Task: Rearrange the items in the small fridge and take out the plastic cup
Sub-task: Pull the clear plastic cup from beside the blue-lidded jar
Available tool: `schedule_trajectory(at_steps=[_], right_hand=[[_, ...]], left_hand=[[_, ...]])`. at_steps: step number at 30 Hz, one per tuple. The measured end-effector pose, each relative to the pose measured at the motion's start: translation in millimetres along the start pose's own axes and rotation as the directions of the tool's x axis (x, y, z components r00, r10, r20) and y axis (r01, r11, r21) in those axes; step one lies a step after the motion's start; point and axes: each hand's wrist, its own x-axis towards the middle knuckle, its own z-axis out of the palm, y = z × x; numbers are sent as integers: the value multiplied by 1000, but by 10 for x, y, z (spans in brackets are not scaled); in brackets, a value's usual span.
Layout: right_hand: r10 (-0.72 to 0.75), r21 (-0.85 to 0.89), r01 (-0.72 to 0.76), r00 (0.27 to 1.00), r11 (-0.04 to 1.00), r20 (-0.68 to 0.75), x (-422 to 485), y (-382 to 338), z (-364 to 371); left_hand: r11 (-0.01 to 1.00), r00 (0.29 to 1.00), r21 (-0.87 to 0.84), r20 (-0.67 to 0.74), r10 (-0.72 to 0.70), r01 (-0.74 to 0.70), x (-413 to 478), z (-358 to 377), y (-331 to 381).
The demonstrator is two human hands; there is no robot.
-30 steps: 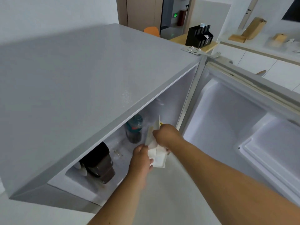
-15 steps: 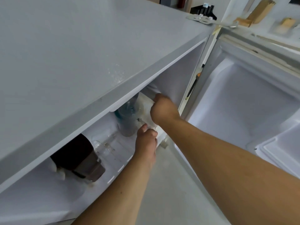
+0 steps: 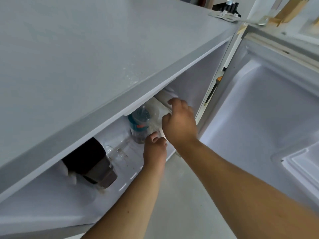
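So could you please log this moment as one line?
fridge door open | both hands inside | right hand at white item | left hand by bottle

No legible text, brand or number is found; the teal and red label [image 3: 138, 125] on the bottle [image 3: 139, 125] is blurred.

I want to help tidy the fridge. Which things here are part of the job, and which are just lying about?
Part of the job:
small white fridge
clear plastic bottle with teal label
dark brown container
clear plastic cup lying on its side
white item at the right hand
left hand
right hand

Just lying about:
black organiser
wooden pieces on the far counter
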Motion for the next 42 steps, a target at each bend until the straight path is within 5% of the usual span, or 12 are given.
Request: schedule_trajectory(at_steps=[2,8,11,18,27,35,42], right_hand=[[-117,9,118,991,993,-62,-180,-50,-73],[-202,46,198,972,979,117,-562,-143,-59],[-164,77,157,982,985,95,-453,-182,-28],[96,108,-120,975,987,201,73,-284,139],[253,179,-324,908,929,334,250,-291,279],[202,276,-271,946,922,254,-54,-233,103],[217,314,-283,949,906,228,-478,-140,15]], left_hand=[[997,996,43,-64,60,-58,-175,-84,-38],[991,974,-17,-186,126,-131,-332,-341,-159],[975,945,105,-248,215,-195,-311,-410,-70],[933,874,-94,-394,285,-347,-203,-361,399],[907,809,135,-414,417,-399,-7,-250,571],[936,863,70,-369,344,-344,-205,-357,470],[920,865,181,-316,390,-348,-583,-404,245]])
